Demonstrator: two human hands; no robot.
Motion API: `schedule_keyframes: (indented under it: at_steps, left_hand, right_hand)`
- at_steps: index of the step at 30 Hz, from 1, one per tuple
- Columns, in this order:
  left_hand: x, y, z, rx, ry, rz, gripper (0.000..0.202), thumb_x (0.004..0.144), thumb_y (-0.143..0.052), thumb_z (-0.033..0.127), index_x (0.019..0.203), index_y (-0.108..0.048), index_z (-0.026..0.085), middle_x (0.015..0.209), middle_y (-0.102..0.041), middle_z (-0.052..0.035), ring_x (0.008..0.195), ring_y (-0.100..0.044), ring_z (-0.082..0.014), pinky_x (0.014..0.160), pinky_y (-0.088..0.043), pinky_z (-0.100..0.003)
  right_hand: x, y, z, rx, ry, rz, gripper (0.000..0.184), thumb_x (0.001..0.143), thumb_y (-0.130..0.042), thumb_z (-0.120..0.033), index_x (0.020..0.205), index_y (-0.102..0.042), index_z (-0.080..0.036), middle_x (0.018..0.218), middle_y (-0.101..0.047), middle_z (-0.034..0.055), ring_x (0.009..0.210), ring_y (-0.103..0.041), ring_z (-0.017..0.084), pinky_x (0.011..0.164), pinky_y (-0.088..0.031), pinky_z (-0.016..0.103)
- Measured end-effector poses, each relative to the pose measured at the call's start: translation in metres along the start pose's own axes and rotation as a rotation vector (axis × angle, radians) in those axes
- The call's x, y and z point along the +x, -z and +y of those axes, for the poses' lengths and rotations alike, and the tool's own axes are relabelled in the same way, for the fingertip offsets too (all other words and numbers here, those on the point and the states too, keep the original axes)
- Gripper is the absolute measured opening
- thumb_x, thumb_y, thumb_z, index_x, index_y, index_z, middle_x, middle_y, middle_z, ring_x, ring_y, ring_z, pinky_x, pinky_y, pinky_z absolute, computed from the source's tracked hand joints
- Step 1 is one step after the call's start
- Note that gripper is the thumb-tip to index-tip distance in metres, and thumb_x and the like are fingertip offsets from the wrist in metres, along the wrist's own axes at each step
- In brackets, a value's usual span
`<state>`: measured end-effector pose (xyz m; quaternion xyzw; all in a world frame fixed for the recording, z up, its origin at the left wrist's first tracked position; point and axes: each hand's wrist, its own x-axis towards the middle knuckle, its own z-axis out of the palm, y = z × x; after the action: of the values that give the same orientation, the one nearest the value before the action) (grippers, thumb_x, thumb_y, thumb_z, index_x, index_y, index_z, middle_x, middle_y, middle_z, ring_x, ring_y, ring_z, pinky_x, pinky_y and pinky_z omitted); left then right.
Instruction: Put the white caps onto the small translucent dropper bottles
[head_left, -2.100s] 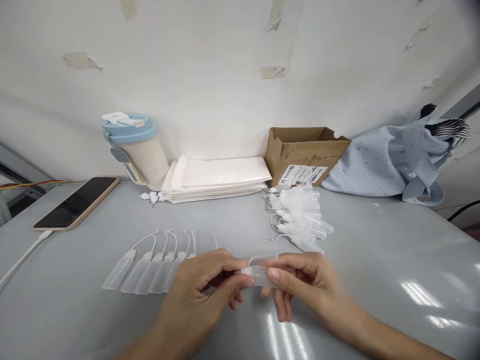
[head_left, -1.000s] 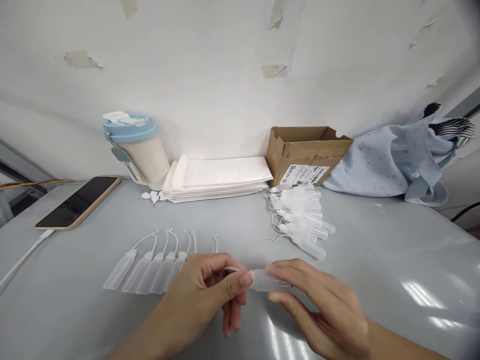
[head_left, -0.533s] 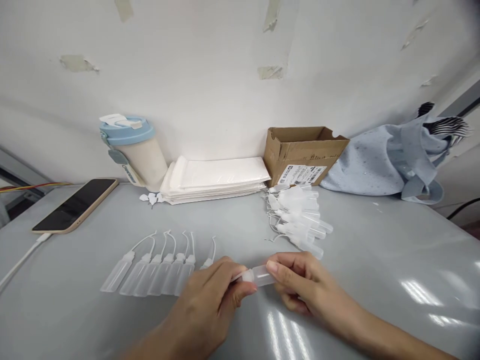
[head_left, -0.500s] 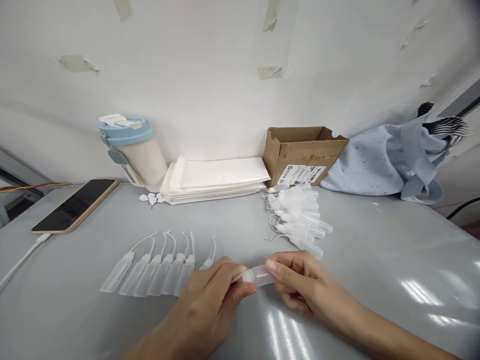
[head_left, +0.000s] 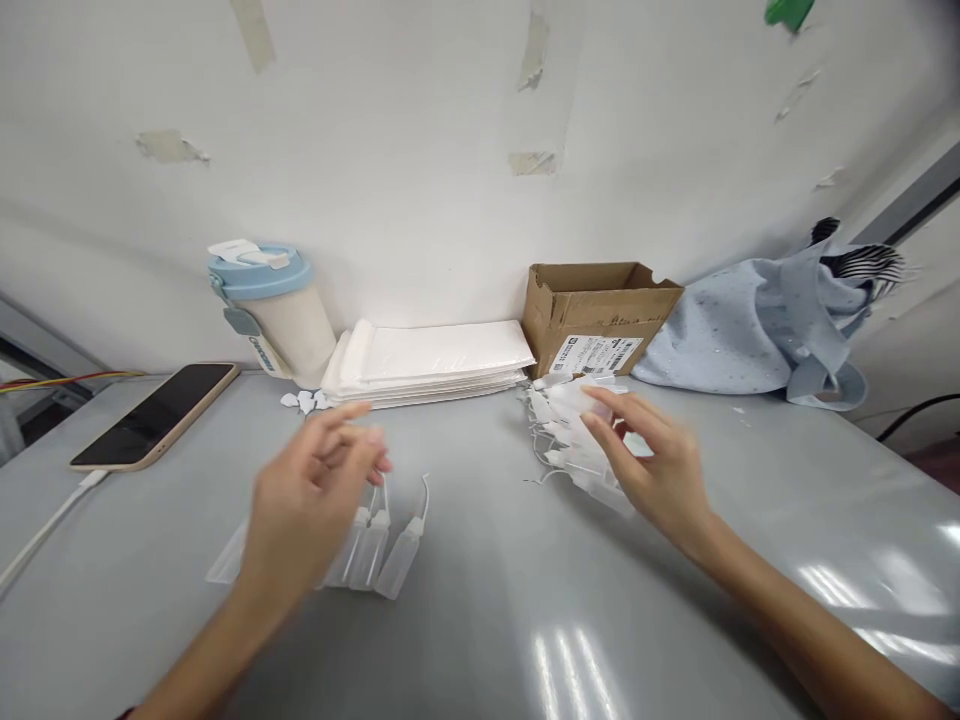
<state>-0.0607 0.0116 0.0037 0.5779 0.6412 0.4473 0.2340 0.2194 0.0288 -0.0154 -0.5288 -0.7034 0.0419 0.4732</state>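
Their shared hold over, left hand [head_left: 300, 505], grip unclear, hovers over squeeze-bottle row [head_left: 398, 563] while right hand [head_left: 660, 470], pinch parted, reaches bottle pile [head_left: 568, 404].

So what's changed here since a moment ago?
The left hand moved forward and left, now hiding part of the row of squeeze bottles; the right hand moved forward to the bottle pile. They no longer hold one bottle between them; where it went isn't clear. Phone, tumbler and cardboard box stayed put.
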Motion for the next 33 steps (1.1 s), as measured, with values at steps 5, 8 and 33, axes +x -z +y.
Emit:
schedule_keyframes:
  at_steps: [5, 8, 33]
  left_hand:
    - [0.049, 0.042, -0.03, 0.436, 0.015, 0.134, 0.029, 0.085, -0.049, 0.03, 0.103, -0.06, 0.009, 0.093, -0.067, -0.0104, 0.081, -0.066, -0.0225, 0.081, -0.051, -0.037]
    - [0.066, 0.059, -0.05, 0.611, -0.001, 0.115, 0.027, 0.088, -0.046, 0.023, 0.101, -0.062, 0.006, 0.103, -0.065, -0.0138, 0.09, -0.063, -0.0266, 0.089, -0.046, -0.045]
    - [0.093, 0.077, -0.097, 0.864, 0.033, -0.264, 0.029, 0.09, -0.055, 0.029, 0.115, -0.055, 0.016, 0.116, -0.059, -0.0085, 0.097, -0.061, -0.022, 0.081, -0.052, -0.041]
  right_hand:
    - [0.015, -0.01, 0.035, -0.314, 0.212, 0.014, 0.029, 0.091, -0.047, -0.021, 0.116, -0.062, -0.02, 0.096, -0.062, 0.011, 0.087, -0.054, 0.024, 0.074, -0.049, 0.039]
    - [0.011, -0.011, 0.03, -0.367, 0.324, 0.0, 0.03, 0.089, -0.05, -0.018, 0.118, -0.059, -0.017, 0.109, -0.057, 0.0156, 0.097, -0.05, 0.027, 0.082, -0.047, 0.044]
    - [-0.048, -0.08, -0.113, -0.258, 0.32, -0.639, 0.055, 0.074, -0.058, -0.063, 0.092, -0.055, -0.011, 0.084, -0.056, 0.0127, 0.077, -0.054, 0.028, 0.061, -0.05, 0.041]
